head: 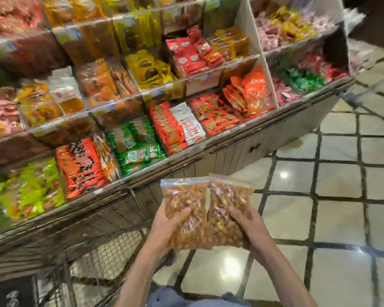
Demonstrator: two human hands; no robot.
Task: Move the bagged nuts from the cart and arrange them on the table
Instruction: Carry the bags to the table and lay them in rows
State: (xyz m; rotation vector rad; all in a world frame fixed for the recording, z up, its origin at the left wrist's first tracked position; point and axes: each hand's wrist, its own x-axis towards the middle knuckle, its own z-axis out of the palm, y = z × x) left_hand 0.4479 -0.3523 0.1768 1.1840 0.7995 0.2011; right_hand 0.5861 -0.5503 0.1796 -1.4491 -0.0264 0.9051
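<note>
A tiled floor (339,185) lay under tiered snack shelves (142,89). Curled fingers of the left hand (166,227) gripped one bag of nuts (184,209); the right hand (251,229) gripped another bag (227,207), touching, lower centre, beside the wire cart (93,247).

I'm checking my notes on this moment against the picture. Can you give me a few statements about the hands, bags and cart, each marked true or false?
1. Each hand holds one bag of nuts. True: left hand holds the left bag, right hand the right bag.
2. The bags lie on the floor. False: they are held up above the floor.
3. The wire cart is at lower left. True.
4. The bags are opaque red. False: clear, showing brown nuts.
</note>
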